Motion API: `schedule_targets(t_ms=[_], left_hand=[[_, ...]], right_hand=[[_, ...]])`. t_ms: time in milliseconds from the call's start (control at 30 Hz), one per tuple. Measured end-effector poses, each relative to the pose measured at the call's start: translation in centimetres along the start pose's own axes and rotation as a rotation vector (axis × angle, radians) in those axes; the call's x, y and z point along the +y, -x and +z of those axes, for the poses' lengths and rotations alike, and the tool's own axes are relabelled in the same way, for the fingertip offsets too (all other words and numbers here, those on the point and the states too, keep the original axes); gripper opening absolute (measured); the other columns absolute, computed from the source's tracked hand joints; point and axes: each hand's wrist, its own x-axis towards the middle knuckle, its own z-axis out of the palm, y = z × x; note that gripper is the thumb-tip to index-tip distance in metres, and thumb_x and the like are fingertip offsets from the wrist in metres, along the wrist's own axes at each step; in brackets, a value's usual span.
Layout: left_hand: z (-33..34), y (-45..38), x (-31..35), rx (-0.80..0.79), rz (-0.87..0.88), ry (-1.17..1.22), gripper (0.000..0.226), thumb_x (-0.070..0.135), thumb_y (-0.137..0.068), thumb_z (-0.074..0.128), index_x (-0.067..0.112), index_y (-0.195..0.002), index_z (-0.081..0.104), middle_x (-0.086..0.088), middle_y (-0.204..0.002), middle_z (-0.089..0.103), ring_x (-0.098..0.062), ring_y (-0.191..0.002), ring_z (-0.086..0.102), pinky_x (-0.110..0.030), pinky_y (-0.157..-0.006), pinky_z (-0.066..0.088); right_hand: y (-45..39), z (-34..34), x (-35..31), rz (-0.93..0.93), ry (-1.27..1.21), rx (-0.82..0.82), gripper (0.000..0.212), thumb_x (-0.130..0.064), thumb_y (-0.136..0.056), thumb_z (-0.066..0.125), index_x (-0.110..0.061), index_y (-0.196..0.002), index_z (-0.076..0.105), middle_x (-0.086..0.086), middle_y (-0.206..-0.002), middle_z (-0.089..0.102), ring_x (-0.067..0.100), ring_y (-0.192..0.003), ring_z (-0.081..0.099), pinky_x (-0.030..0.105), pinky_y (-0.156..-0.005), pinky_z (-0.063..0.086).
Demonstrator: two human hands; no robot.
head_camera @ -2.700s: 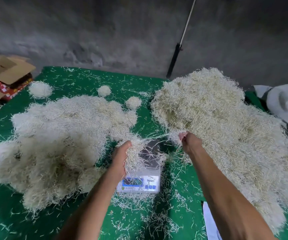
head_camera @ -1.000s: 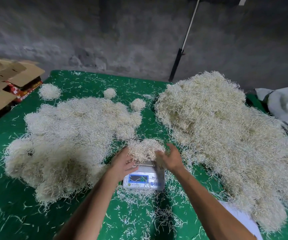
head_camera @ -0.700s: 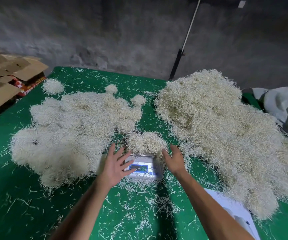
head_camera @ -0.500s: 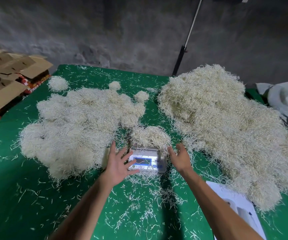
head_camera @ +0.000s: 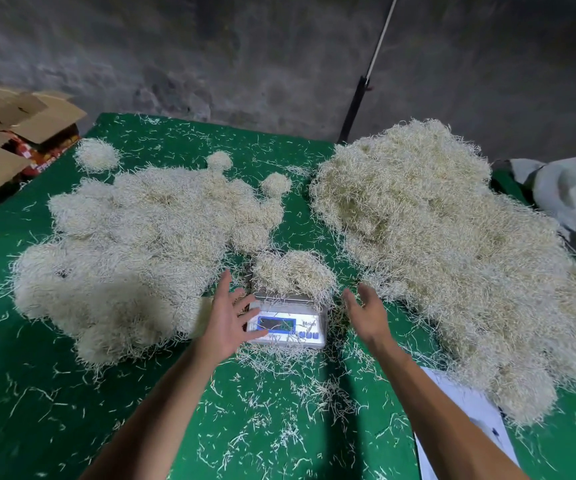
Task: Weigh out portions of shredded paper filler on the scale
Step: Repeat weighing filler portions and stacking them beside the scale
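Green cloth (head_camera: 37, 393) covers our table, littered with stray shreds. Our left hand (head_camera: 225, 322) is spread wide over the scale (head_camera: 288, 322)'s near-left corner; our right hand (head_camera: 368, 315) hovers empty and wide just beside it at three o'clock. On the scale's platform sits a portion of shredded paper (head_camera: 293, 271). Farther off, a pale pile (head_camera: 134, 251) lies at ten o'clock, a bulk heap (head_camera: 452, 254) at two.

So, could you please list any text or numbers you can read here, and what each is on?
Scale front panel, right of the display: a brand word starting "M", too blurred to read.
Scale display: digits not legible.
Red print on the cardboard boxes: too small to read.
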Motion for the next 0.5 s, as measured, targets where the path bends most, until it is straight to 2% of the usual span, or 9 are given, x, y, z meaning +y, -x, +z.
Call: schedule_targets(t_ms=[67, 167, 233, 267, 333, 367, 433, 467, 500], left_hand=[[1.0, -1.0, 0.9, 0.043, 0.072, -0.111, 0.094, 0.083, -0.084, 0.048, 0.026, -0.157, 0.028, -0.012, -0.159, 0.035, -0.036, -0.137, 0.044, -0.071, -0.099, 0.044], [3.5, -3.1, 2.2, 0.158, 0.237, -0.453, 0.075, 0.075, -0.095, 0.035, 0.036, -0.158, 0.022, -0.005, -0.165, 0.023, -0.033, -0.143, 0.037, -0.061, -0.107, 0.043], [5.3, -4.8, 2.4, 0.227, 0.318, -0.618, 0.065, 0.063, -0.103, 0.034, 0.032, -0.159, 0.020, -0.001, -0.166, 0.022, -0.029, -0.147, 0.032, -0.054, -0.117, 0.030], [6.1, -5.7, 2.3, 0.239, 0.350, -0.671, 0.060, 0.054, -0.106, 0.037, 0.030, -0.159, 0.020, -0.001, -0.164, 0.026, -0.029, -0.147, 0.033, -0.049, -0.118, 0.027], [7.2, -7.3, 1.6, 0.218, 0.345, -0.748, 0.055, 0.035, -0.108, 0.045, 0.028, -0.158, 0.025, -0.001, -0.161, 0.033, -0.027, -0.142, 0.041, -0.041, -0.114, 0.033], [7.6, -7.8, 1.0, 0.201, 0.314, -0.755, 0.053, 0.028, -0.107, 0.047, 0.027, -0.157, 0.029, -0.001, -0.161, 0.034, -0.023, -0.137, 0.047, -0.035, -0.111, 0.038], [8.4, -8.5, -0.1, 0.187, 0.201, -0.643, 0.046, 0.026, -0.107, 0.049, 0.024, -0.152, 0.040, -0.003, -0.159, 0.038, -0.017, -0.121, 0.057, -0.024, -0.099, 0.047], [8.6, -8.5, -0.3, 0.200, 0.119, -0.498, 0.042, 0.028, -0.106, 0.049, 0.022, -0.148, 0.046, -0.005, -0.157, 0.041, -0.019, -0.122, 0.055, -0.027, -0.099, 0.047], [8.4, -8.6, -0.5, 0.224, 0.054, -0.333, 0.039, 0.030, -0.106, 0.049, 0.021, -0.144, 0.050, -0.008, -0.155, 0.044, -0.023, -0.125, 0.053, -0.035, -0.100, 0.045]], right_hand=[[-1.1, 0.5, -0.4, -0.002, -0.021, 0.006, 0.064, -0.047, -0.102, 0.054, -0.013, -0.153, 0.037, 0.007, -0.159, 0.041, 0.026, -0.143, 0.043, 0.050, -0.119, 0.035], [-2.6, 2.6, -1.4, -0.031, -0.060, 0.036, 0.063, -0.051, -0.103, 0.048, -0.014, -0.153, 0.038, 0.006, -0.157, 0.044, 0.024, -0.141, 0.045, 0.047, -0.116, 0.037], [-3.3, 4.5, -2.5, -0.061, -0.079, 0.027, 0.063, -0.053, -0.104, 0.042, -0.015, -0.153, 0.038, 0.004, -0.150, 0.049, 0.024, -0.136, 0.049, 0.048, -0.114, 0.041], [-3.7, 5.6, -3.2, -0.077, -0.092, 0.000, 0.061, -0.054, -0.104, 0.039, -0.015, -0.151, 0.040, 0.003, -0.142, 0.055, 0.023, -0.129, 0.055, 0.049, -0.111, 0.045], [-4.3, 7.9, -4.2, -0.101, -0.143, -0.070, 0.054, -0.051, -0.106, 0.035, -0.015, -0.146, 0.043, 0.009, -0.130, 0.061, 0.029, -0.116, 0.062, 0.047, -0.103, 0.050], [-4.7, 8.9, -4.6, -0.100, -0.164, -0.111, 0.056, -0.052, -0.107, 0.035, -0.015, -0.148, 0.041, 0.013, -0.137, 0.058, 0.028, -0.120, 0.060, 0.043, -0.105, 0.048], [-5.4, 10.1, -5.5, -0.069, -0.197, -0.196, 0.072, -0.068, -0.099, 0.043, -0.023, -0.155, 0.034, -0.002, -0.154, 0.044, 0.011, -0.135, 0.048, 0.032, -0.107, 0.037], [-5.9, 10.4, -5.9, -0.039, -0.221, -0.231, 0.081, -0.074, -0.092, 0.052, -0.028, -0.156, 0.034, -0.012, -0.150, 0.043, 0.005, -0.131, 0.044, 0.029, -0.103, 0.034], [-6.4, 10.5, -6.4, -0.022, -0.222, -0.249, 0.085, -0.073, -0.086, 0.063, -0.029, -0.155, 0.037, -0.015, -0.142, 0.047, 0.001, -0.123, 0.048, 0.025, -0.100, 0.035]])
